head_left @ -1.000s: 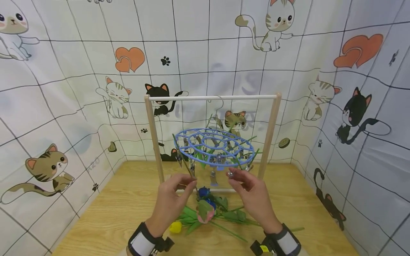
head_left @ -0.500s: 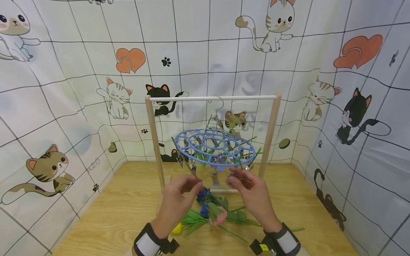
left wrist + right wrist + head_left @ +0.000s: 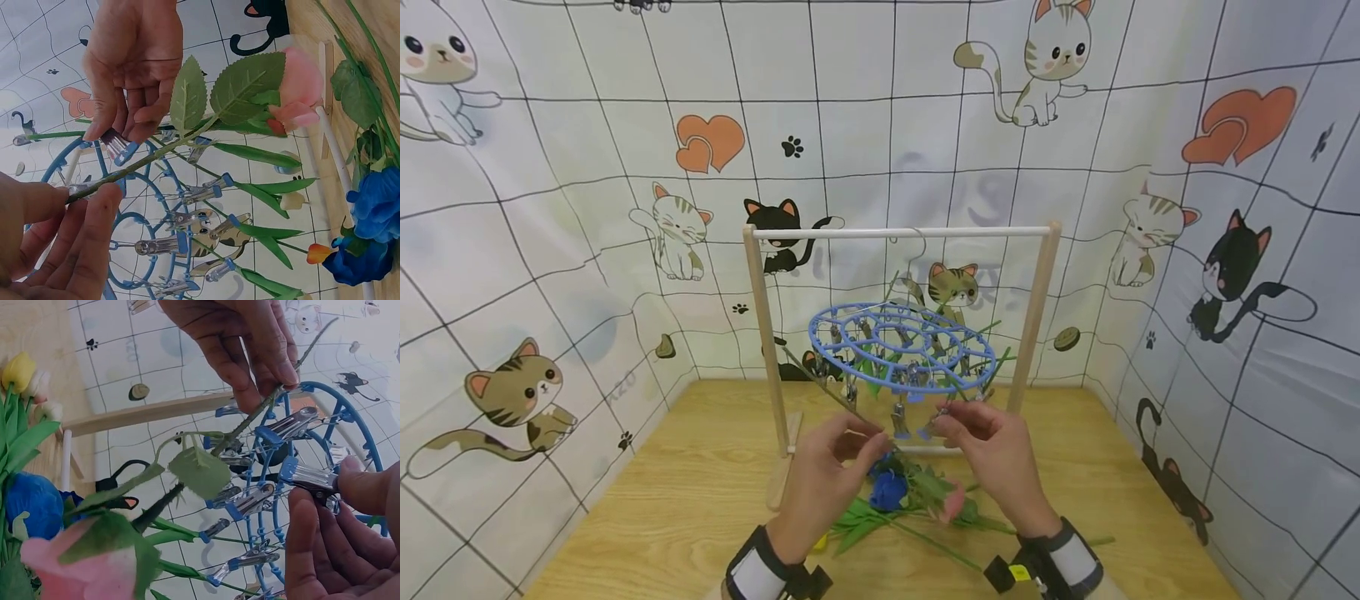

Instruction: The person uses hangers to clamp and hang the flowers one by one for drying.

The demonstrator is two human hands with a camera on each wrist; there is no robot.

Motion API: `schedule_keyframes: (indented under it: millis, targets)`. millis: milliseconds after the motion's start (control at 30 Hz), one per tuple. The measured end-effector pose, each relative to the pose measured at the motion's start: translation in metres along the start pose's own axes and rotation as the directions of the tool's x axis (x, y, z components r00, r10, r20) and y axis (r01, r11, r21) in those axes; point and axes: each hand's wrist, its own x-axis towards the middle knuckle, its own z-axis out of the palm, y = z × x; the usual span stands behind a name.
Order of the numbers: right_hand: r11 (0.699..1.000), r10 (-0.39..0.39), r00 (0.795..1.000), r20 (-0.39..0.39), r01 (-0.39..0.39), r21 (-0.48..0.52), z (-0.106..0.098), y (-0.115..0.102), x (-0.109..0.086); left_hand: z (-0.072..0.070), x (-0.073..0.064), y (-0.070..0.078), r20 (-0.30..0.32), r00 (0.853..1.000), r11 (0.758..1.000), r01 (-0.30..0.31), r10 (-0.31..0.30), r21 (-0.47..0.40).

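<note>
left hand (image 3: 833, 468) is sitting closer to the right hand (image 3: 996, 450) than a second ago, swinging the pink rose (image 3: 953, 503) rightward above the flowers (image 3: 887, 492) lying on the table (image 3: 685, 475), while the right hand is staying nearly put. faint lettering (image 3: 622, 388) on the cat-print backdrop (image 3: 865, 125) is showing, too blurred to read. left thumb and fingertips are pinching the rose's stem (image 3: 247, 422) with no visible gap, right ones are gripping a blue-tipped clip (image 3: 309, 477) by the blue hanger (image 3: 811, 331), and the bloom is hanging below the fingertips.
</note>
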Motion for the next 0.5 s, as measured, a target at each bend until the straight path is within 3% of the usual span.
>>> schedule_keyframes:
  millis: [500]
  targets:
    - [0.996, -0.073, 0.997, 0.028, 0.071, 0.055, -0.002, 0.024, 0.006, 0.009, 0.003, 0.002, -0.029, 1.000, 0.999, 0.004, -0.003, 0.039]
